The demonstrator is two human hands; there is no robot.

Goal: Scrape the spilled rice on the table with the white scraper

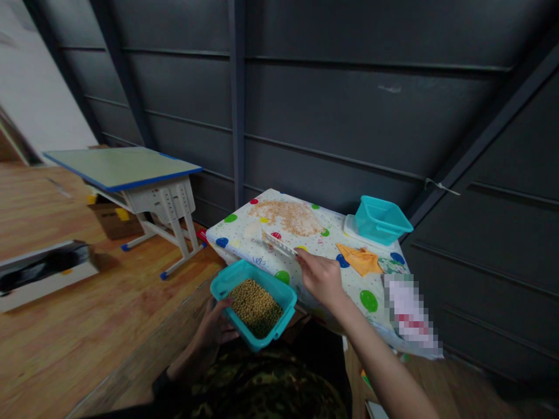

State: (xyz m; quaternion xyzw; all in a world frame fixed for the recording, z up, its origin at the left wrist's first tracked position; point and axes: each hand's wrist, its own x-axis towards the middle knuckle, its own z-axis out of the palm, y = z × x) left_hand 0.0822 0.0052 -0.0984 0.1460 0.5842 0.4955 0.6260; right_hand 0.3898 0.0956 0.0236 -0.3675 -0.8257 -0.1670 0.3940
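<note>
My left hand (pixel 216 321) grips the near left side of a teal plastic container (pixel 283 286), thumb over its rim. Soybeans (pixel 255 304) fill much of this container, which is held low at the table's front edge. My right hand (pixel 322 278) is closed on one end of a thin white strip (pixel 279 243) with a row of notches or holes; its exact kind is unclear. The strip's far end points left, above the tablecloth. Beyond it, pale tan grains (pixel 292 218) lie spread on the dotted white tablecloth (pixel 349 291).
Another teal container (pixel 381 220) stands at the table's back right, by a whitish lid (pixel 350 226). An orange cloth (pixel 360 259) and a pixelated packet (pixel 410 311) lie on the right. A green-topped desk (pixel 126 164) and a white box (pixel 52 270) are leftward; a dark wall (pixel 349 105) rises behind.
</note>
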